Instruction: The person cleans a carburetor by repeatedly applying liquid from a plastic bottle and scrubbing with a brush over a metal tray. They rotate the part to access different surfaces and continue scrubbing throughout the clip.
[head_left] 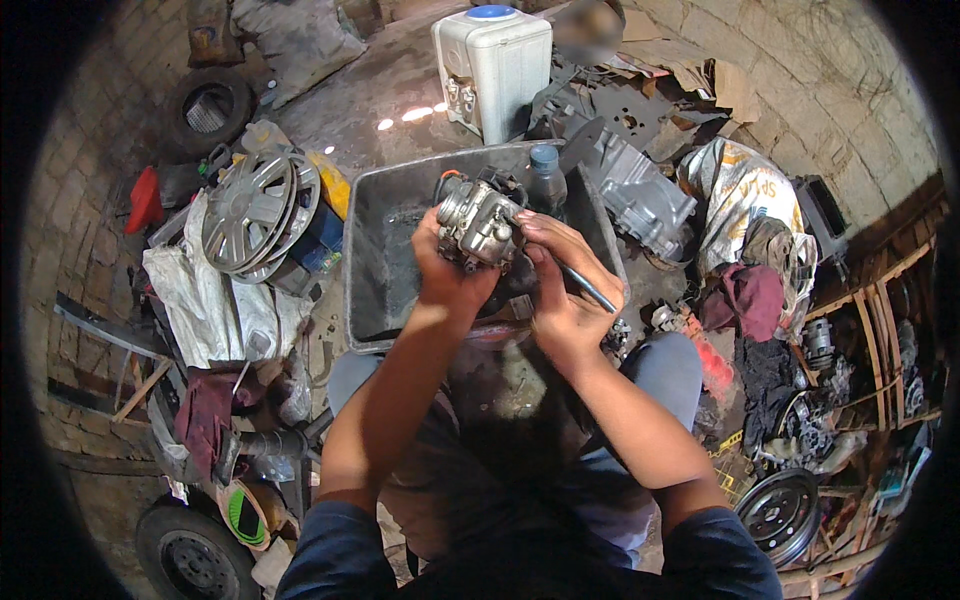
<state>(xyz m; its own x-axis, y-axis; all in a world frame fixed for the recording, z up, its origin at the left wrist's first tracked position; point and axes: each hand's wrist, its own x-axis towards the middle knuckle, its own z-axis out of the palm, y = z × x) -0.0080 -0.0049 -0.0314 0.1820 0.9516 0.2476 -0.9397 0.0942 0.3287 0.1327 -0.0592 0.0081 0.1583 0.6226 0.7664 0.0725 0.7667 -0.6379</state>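
Observation:
My left hand [440,275] is closed around a small silver metal engine part [480,225], apparently a carburetor, with an orange fitting on its upper left. My right hand [565,290] grips a slim metal rod-like tool [592,290], angled from the part down to the right. The tool's far end is at the part, partly hidden by my fingers. Both hands are held over a grey plastic tub [375,335], in which a clear bottle with a blue cap [545,180] stands at the back right.
A white jerrycan [495,80] stands behind the tub. Wheel covers [245,215] and white sacks [200,300] lie left. A metal housing [640,195], a printed sack [730,190], maroon cloth [740,300] and a wheel rim [775,510] lie right. A tyre [190,550] sits at lower left.

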